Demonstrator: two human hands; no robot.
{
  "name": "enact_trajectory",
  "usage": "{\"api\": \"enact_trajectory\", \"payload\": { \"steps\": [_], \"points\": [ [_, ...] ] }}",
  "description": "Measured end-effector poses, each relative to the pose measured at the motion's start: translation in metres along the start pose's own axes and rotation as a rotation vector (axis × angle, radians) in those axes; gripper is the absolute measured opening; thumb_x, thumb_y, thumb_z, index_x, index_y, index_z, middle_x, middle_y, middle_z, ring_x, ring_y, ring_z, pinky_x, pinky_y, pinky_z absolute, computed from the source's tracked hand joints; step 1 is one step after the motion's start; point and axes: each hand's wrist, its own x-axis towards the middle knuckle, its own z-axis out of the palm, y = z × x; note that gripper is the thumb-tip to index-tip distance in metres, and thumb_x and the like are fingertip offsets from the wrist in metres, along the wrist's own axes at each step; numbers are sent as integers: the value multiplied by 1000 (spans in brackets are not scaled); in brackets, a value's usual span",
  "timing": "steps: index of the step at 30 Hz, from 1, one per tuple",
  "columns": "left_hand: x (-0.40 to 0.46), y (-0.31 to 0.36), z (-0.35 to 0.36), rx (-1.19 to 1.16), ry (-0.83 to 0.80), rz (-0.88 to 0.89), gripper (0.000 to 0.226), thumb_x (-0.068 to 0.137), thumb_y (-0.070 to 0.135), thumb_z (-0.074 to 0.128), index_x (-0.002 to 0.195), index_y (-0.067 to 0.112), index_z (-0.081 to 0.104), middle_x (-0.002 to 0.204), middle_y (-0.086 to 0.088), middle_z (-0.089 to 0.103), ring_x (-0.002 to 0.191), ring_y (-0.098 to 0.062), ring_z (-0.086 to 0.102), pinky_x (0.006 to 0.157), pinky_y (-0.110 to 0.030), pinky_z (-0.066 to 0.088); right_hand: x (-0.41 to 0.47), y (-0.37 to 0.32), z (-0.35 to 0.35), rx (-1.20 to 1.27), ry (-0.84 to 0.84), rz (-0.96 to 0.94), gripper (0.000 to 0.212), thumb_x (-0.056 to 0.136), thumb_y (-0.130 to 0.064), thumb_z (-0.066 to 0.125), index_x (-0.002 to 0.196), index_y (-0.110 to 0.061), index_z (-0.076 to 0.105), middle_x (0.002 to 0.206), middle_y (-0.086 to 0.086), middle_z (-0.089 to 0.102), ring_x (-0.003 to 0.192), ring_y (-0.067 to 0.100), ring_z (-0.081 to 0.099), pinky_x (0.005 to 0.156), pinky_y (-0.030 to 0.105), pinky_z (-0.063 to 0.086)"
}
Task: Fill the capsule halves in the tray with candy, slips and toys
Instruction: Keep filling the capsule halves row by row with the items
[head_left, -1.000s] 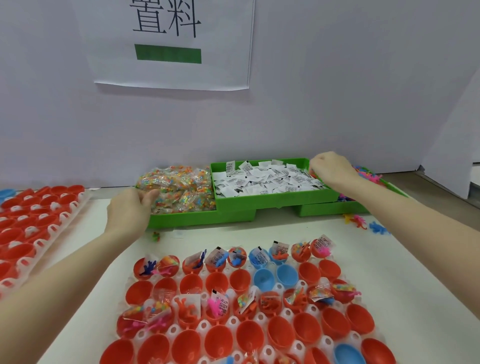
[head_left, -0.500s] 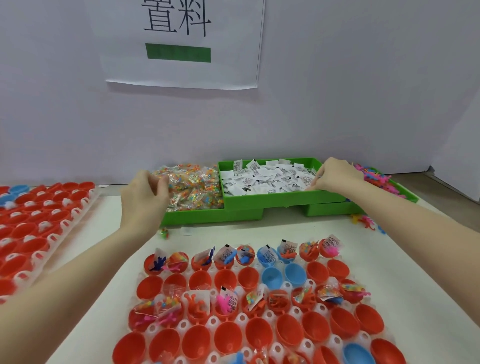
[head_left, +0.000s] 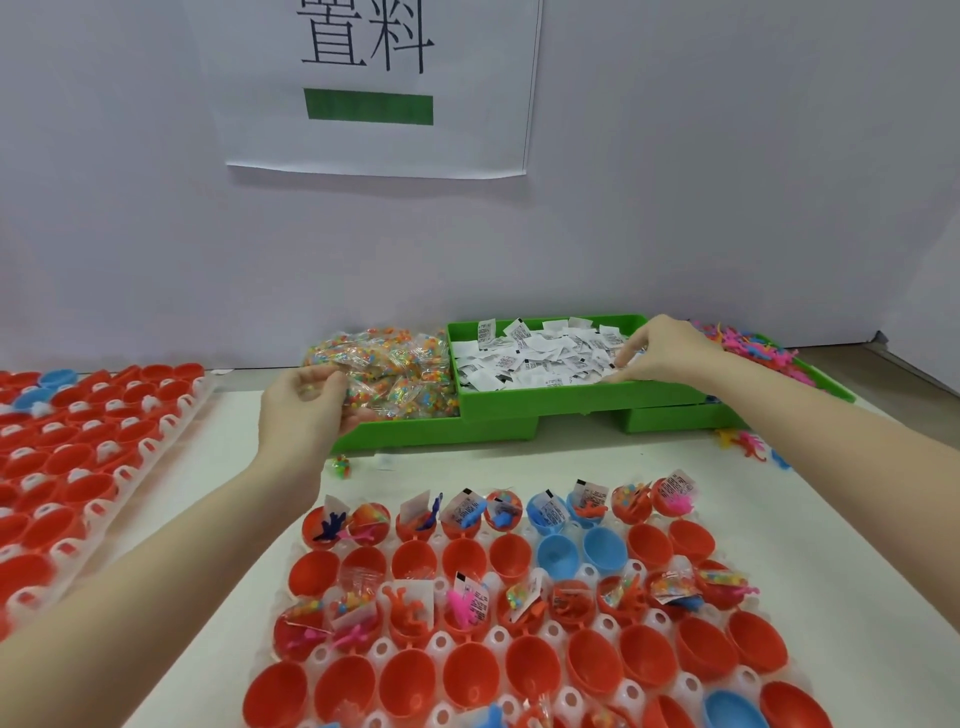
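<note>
Reaching forward, both hands sit at the green supply bins at the far edge of the white table (head_left: 831, 519), and the white plastic tray of red and blue capsule halves (head_left: 524, 618) lies nearer the person than either hand — so whatever gets picked must come back toward the body and down.

The left hand (head_left: 306, 410) is at the near left corner of the heap of clear cellophane packets of coloured candy beads (head_left: 389, 364), fingers curled with a packet seemingly pinched between thumb and fingertips; the packet's edges are hard to separate from the heap behind it. The right hand (head_left: 660, 353) rests over the right end of the raised green plastic bin of white printed paper slips (head_left: 540, 358), thumb and forefinger drawn together low on the slips — it looks like a pinch on one slip, though the slip itself cannot be made out apart from the others.

The pile of small pink and orange rubbery toy figures (head_left: 753, 348) lies beyond the right wrist, in the lower green bin at far right.

In the tray, the far row and the third row already hold candy, slips and toys; the second row and the near rows look mostly bare. The unfilled cups lie straight below both wrists, the left hand closer to the tray's left columns and the right to its right columns, so I judge each hand would serve its own side.
</note>
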Motion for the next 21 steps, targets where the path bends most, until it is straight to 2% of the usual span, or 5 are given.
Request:
{"api": "enact_trajectory", "payload": {
  "steps": [3, 5, 11, 15, 21],
  "points": [
    [-6, 2, -1, 18, -31, 30, 13, 95, 6, 46, 107, 5, 50, 71, -5, 53, 41, 0, 59, 46, -8, 47, 1, 1, -1, 212, 24, 42, 30, 68, -28, 81, 86, -8, 67, 99, 6, 65, 85, 18, 56, 72, 27, 43],
    [-10, 2, -1, 47, -53, 56, 10, 95, 6, 46, 104, 6, 51, 72, -4, 54, 42, -1, 59, 47, -9, 48, 0, 3, -3, 260, 94, 18, 24, 71, -28, 78, 82, -9, 68, 91, 7, 66, 83, 21, 60, 61, 25, 42],
    [-20, 2, 2, 58, -87, 77, 7, 95, 8, 47, 101, 9, 50, 68, -3, 56, 41, 0, 58, 46, -9, 48, -1, 3, -9, 322, 246, -48, 12, 80, -24, 69, 76, -13, 72, 63, -8, 59, 62, 9, 48, 76, 33, 43],
    [-27, 3, 3, 32, -120, 71, 5, 95, 8, 47, 97, 10, 51, 69, -4, 57, 43, 0, 60, 47, -9, 48, -8, -2, -11, 354, 273, -35, 17, 67, -20, 81, 62, -21, 65, 87, -2, 60, 96, 16, 48, 85, 34, 40],
    [-34, 5, 0, 62, -162, 94, 13, 94, 10, 50, 84, 18, 52, 67, -3, 58, 45, 0, 60, 48, -9, 48, -12, -4, -10, 67, 311, -42, 24, 78, -45, 68, 76, -22, 71, 92, 4, 68, 84, 23, 56, 68, 30, 40]
  ]
}}
